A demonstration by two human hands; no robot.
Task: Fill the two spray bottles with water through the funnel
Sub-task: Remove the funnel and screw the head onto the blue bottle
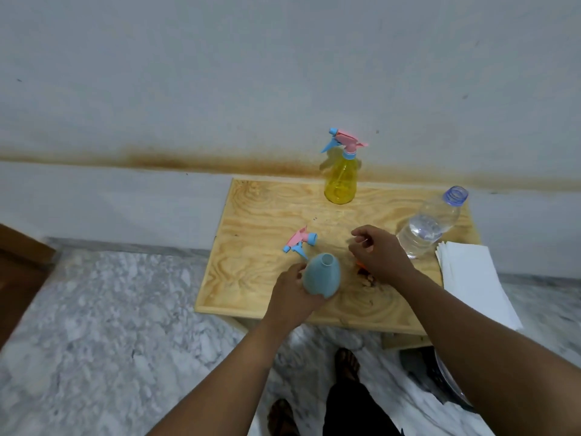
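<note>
Hiding most of a small orange thing (361,268), likely the funnel but hard to make out, under a right hand (379,254) hovering with fingers loosely curled, gripping nothing clearly. Gripping a smooth, egg-shaped blue bottle (322,278), neck open, in the left hand (290,294) at the wooden table's (251,215) 6 o'clock edge. Lying at 11 o'clock of it, a pink-and-blue sprayer (300,243); standing at 12 o'clock, a capped yellow bottle (341,179); at 2 o'clock, a clear ribbed water bottle (429,226), uncapped.

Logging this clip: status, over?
Left hand grips open blue bottle. Right hand over orange funnel, grip unclear. Yellow bottle capped.
</note>
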